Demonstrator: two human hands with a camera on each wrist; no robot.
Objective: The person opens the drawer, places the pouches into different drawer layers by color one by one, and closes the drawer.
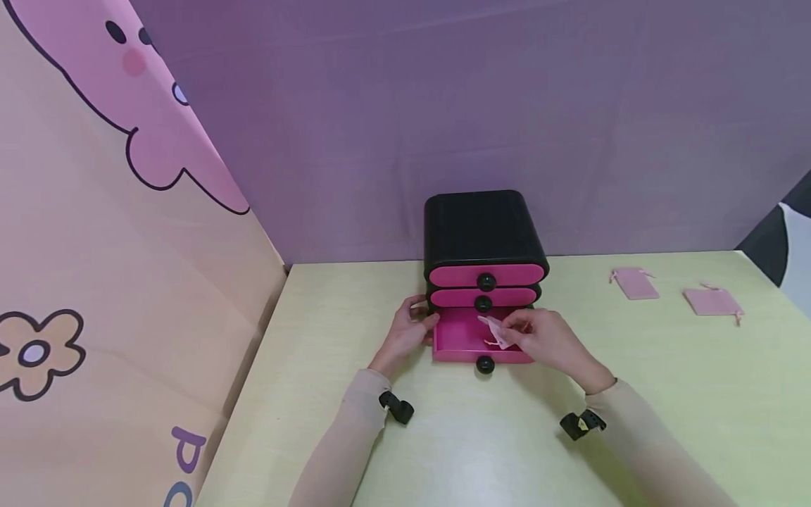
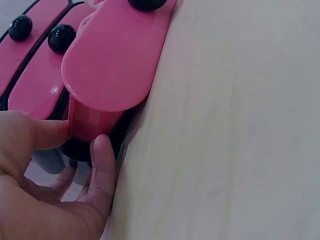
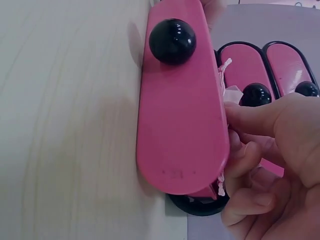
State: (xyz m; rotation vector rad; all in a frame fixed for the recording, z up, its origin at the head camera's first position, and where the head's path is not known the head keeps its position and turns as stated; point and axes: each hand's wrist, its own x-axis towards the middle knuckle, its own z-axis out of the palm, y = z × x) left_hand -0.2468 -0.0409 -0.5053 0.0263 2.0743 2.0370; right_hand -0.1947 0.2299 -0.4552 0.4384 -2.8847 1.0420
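A small black cabinet (image 1: 484,229) with pink drawers stands at the back of the table, and its bottom drawer (image 1: 457,329) is pulled out. My left hand (image 1: 407,329) is at the left side of that drawer. In the left wrist view, its thumb and forefinger (image 2: 103,162) hold the drawer's side wall (image 2: 92,122). My right hand (image 1: 543,341) pinches a small pale pink drawstring pouch (image 1: 496,331) over the open drawer. In the right wrist view, the drawer front largely hides the pouch; cord ends (image 3: 221,184) show beside it.
Two pink drawstring pouches lie flat to the right, a nearer-in pouch (image 1: 636,283) and an outer pouch (image 1: 714,301). Above the open drawer are the closed middle drawer (image 1: 453,298) and top drawer (image 1: 456,275). A purple curtain (image 1: 355,141) hangs behind the table.
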